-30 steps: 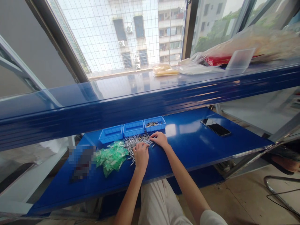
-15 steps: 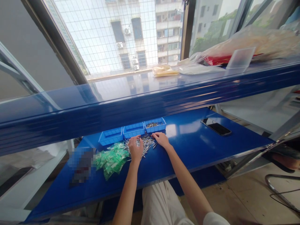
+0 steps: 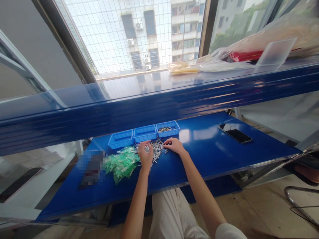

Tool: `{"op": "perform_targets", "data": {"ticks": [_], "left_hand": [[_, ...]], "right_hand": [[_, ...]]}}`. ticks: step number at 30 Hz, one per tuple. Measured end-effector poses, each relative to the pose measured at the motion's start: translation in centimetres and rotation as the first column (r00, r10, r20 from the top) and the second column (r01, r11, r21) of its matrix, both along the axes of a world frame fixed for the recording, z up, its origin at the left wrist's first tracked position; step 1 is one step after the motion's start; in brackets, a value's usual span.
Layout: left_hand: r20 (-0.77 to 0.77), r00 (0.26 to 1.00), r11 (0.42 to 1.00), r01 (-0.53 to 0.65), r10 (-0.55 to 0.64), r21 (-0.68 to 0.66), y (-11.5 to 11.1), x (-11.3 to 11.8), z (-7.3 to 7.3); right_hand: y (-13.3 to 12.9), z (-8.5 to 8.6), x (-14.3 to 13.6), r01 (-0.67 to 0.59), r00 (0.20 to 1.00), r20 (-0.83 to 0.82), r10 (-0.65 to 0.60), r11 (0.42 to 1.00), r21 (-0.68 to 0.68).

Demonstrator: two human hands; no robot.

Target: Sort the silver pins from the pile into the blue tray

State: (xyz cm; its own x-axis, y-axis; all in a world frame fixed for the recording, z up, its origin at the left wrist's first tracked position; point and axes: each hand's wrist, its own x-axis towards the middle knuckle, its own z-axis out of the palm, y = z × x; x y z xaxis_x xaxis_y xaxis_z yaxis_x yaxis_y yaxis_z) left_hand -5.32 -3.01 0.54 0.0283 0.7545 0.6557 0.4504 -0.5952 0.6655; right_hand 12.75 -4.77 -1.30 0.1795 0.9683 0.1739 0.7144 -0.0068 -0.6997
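Note:
A loose pile of thin silvery metal pins (image 3: 157,152) lies on the blue table. My left hand (image 3: 145,155) rests over the pile's left part, fingers curved apart from the thumb, with pins showing in the gap. At the pile's right edge is my right hand (image 3: 174,146), its fingertips drawn together; whatever they pinch is too small to make out. Left of the pile sits a heap of small green plastic bags (image 3: 122,164). Behind it stand blue bins: the right bin (image 3: 171,133) holds more pins, while the middle bin (image 3: 145,132) and left bin (image 3: 121,138) show bare floors.
A phone (image 3: 235,133) lies on the table's right side, and a dark, blurred-out item (image 3: 92,169) at its left. A blue shelf (image 3: 112,111) crosses above the table, carrying clear plastic bags (image 3: 224,64) and a translucent box (image 3: 276,54). Chair tubing (image 3: 286,191) shows at lower right.
The view has tilted slightly, showing more of the bins. My left hand has curled a little over the pile; my right hand's fingers are bent more at the pile's right edge.

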Motion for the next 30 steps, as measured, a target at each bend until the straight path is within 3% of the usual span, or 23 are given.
{"op": "perform_targets", "data": {"ticks": [11,15,21,30], "left_hand": [[-0.116,0.992,0.999,0.04,-0.044,-0.036,0.2,0.1,-0.2],[-0.2,0.975,0.995,0.097,-0.098,-0.015,0.5,0.1,-0.4],[-0.24,0.962,0.991,0.134,-0.13,0.0,0.8,0.1,-0.7],[-0.184,0.975,0.993,0.121,-0.121,-0.008,0.7,0.1,-0.5]], "right_hand": [[0.0,0.1,-0.4,0.021,0.997,0.077,-0.024,0.999,0.048],[0.4,0.0,-0.6,0.022,0.998,-0.066,-0.013,0.991,0.136],[0.8,0.2,-1.4,-0.102,0.952,-0.252,0.173,0.957,0.271],[0.4,1.1,-2.4,-0.126,0.847,-0.478,0.231,0.962,0.243]]}}
